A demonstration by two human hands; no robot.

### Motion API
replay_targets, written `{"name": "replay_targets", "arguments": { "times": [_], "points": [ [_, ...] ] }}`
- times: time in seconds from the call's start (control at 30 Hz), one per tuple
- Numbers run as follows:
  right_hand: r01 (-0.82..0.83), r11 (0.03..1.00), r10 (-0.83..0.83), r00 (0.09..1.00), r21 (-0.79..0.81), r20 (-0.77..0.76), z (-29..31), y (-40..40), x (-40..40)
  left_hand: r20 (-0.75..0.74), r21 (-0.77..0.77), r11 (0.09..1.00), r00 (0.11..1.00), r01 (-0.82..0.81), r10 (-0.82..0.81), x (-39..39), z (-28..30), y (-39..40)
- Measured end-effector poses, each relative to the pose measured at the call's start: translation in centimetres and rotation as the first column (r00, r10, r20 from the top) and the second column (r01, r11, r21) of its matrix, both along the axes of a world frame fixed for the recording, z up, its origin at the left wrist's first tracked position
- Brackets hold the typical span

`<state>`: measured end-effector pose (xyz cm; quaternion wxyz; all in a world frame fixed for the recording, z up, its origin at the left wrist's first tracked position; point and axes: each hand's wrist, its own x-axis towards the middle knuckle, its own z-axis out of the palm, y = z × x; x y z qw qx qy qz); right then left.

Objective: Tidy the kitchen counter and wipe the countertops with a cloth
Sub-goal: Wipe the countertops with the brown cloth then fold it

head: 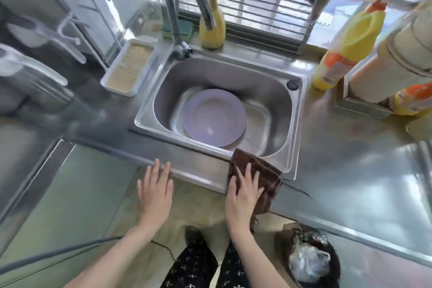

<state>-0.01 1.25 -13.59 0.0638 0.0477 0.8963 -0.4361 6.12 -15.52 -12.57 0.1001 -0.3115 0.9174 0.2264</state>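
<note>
I see my right hand (244,192) lying flat on a brown cloth (259,179). The fingers (247,173) are spread out and pressed down on top of it. They are not curled around it. The cloth sits on the front edge of the steel counter (339,170), right at the near right corner of the sink (275,72). One corner of the cloth pokes over the sink rim, and the near end hangs off the front of the counter.

My left hand (155,192) is open too, with the fingers straight and a little apart. It holds nothing. Its fingertips touch the front edge of the counter, to the left of the cloth and well apart from it.

Inside the sink lies 1 purple plate (215,117), flat on the bottom. A bent grey tap (187,4) stands behind the sink. Beside the tap there is a green sponge (180,29) and a yellow spray bottle (212,25). To the left of the sink sits a white tray (128,68) with something tan inside.

On the right of the counter stands a big yellow bottle with an orange label (346,51). Down on the floor, by my right leg, I see a dark bin with a plastic bag (308,259) in it.
</note>
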Motion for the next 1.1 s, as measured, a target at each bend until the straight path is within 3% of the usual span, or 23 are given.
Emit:
{"name": "replay_targets", "arguments": {
  "times": [0.1,0.3,0.4,0.67,0.93,1.1],
  "points": [
    [-0.241,0.945,0.245,0.969,0.22,0.007,-0.6,-4.1,0.3,0.011,-0.008,1.0,1.0,-0.024,0.024,1.2,0.1,-2.4],
    [-0.631,0.641,0.622,0.76,0.436,0.186,-0.8,-10.4,-1.4,0.01,0.003,0.994,0.994,-0.111,0.111,3.2,0.1,-7.4],
    [-0.705,0.469,0.74,0.642,0.532,0.199,-1.0,-12.3,-2.4,0.015,0.002,0.984,0.984,-0.176,0.176,4.2,0.0,-10.5],
    [-0.787,0.215,0.905,0.384,0.578,0.186,-0.6,-22.0,-3.7,-0.041,-0.006,0.936,0.935,-0.352,0.352,6.5,-0.5,-18.0],
    [-0.833,0.08,0.963,0.206,0.548,0.174,-1.3,-33.1,-4.7,-0.006,-0.003,0.847,0.847,-0.531,0.531,9.6,-0.8,-22.3],
    [-0.872,0.207,0.959,0.271,0.444,0.084,-1.4,-39.6,-3.7,-0.024,-0.018,0.758,0.758,-0.652,0.652,12.4,-0.3,-24.3]
  ]
}}
